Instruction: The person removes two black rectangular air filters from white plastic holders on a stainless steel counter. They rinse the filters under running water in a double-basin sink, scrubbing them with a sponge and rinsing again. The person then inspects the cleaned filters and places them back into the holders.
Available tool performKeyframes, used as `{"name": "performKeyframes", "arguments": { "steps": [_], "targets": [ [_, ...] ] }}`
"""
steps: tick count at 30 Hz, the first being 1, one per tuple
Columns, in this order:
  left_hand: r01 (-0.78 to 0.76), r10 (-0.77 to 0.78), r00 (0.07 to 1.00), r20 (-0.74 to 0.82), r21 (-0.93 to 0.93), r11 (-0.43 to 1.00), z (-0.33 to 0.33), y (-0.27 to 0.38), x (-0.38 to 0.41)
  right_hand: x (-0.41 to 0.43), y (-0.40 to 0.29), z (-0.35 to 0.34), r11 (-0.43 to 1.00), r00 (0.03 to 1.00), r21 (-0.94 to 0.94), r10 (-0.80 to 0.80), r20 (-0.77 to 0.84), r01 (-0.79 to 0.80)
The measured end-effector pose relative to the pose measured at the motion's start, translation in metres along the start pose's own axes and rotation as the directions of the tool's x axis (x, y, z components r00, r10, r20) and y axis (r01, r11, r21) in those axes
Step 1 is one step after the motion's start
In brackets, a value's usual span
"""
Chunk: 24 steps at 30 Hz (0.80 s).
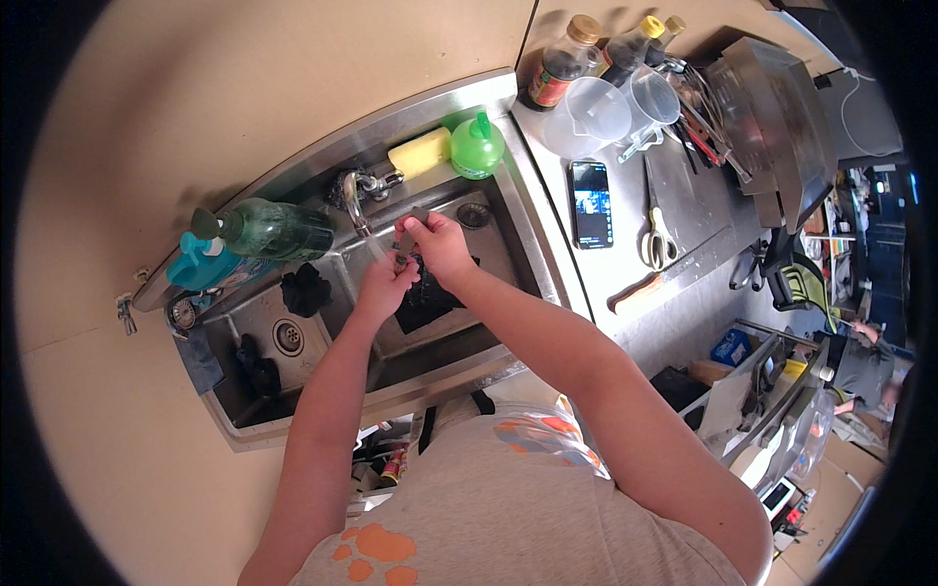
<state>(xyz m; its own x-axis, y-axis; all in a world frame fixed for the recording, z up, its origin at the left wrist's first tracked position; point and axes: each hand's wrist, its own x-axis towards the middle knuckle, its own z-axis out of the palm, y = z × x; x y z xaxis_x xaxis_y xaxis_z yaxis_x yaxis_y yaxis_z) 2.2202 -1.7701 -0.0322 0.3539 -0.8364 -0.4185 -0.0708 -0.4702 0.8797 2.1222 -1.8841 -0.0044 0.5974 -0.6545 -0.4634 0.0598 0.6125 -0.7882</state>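
Both hands are close together over the right basin (506, 242) of a steel double sink, below the chrome faucet (353, 198), with water running near them. My right hand (445, 253) pinches a small dark grey item (418, 213), perhaps fabric, between thumb and fingers. My left hand (385, 286) has its fingers curled at the lower part of what seems the same item; the fingers hide much of it. Below them a black cloth (418, 315) lies in the basin, partly covered by my right hand and forearm.
Crumpled black cloths (305, 289) lie in and beside the left basin (315, 351). A green bottle (278, 228), a teal bottle (220, 264), a yellow sponge (419, 152) and a light green bottle (476, 149) line the back. Rightward are a phone (591, 205), scissors (654, 227) and plastic jugs (586, 117).
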Motion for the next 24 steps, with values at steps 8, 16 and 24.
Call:
{"name": "performKeyframes", "arguments": {
  "steps": [8, 16, 24],
  "targets": [
    [-0.111, 0.114, 0.993, -0.039, 0.059, 0.992, -0.007, 0.008, 0.006, 0.0, -0.009, 0.002, 1.0, 0.999, 0.013, -0.029, 0.031, 0.028],
    [-0.045, 0.045, 0.999, -0.011, -0.037, 0.998, -0.005, 0.006, 0.011, 0.01, -0.006, -0.01, 0.999, 0.996, -0.002, -0.046, 0.074, 0.046],
    [-0.046, 0.051, 0.999, -0.017, 0.19, 0.981, -0.017, -0.017, 0.005, 0.001, -0.018, -0.005, 0.988, 0.996, 0.131, -0.084, 0.01, 0.082]
  ]
}}
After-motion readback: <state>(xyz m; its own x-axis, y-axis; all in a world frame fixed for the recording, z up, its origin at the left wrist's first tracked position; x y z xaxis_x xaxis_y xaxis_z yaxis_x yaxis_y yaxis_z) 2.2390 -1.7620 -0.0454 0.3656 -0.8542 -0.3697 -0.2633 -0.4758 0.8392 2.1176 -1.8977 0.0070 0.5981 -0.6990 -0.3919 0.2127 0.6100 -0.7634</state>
